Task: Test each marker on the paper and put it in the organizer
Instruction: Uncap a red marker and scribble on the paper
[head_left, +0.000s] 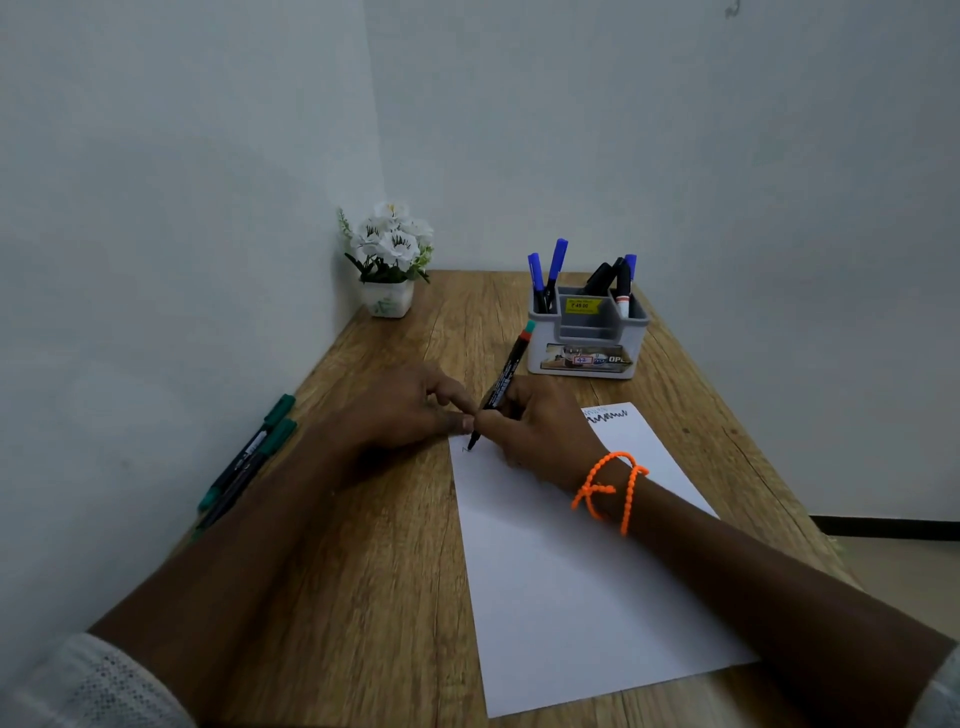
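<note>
My right hand (540, 426) grips a marker (501, 387), tip on the paper (571, 571), my left hand (410, 410) pressing its far-left corner; several stand in the far organizer (587, 332), two markers (249, 457) wait left.

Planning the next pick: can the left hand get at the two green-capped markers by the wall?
Probably yes. The left hand only rests at the paper's corner, holding nothing, and the green-capped markers lie uncovered on the table beside that forearm.

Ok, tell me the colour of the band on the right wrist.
Orange, a beaded band; the head view shows it plainly.
</note>
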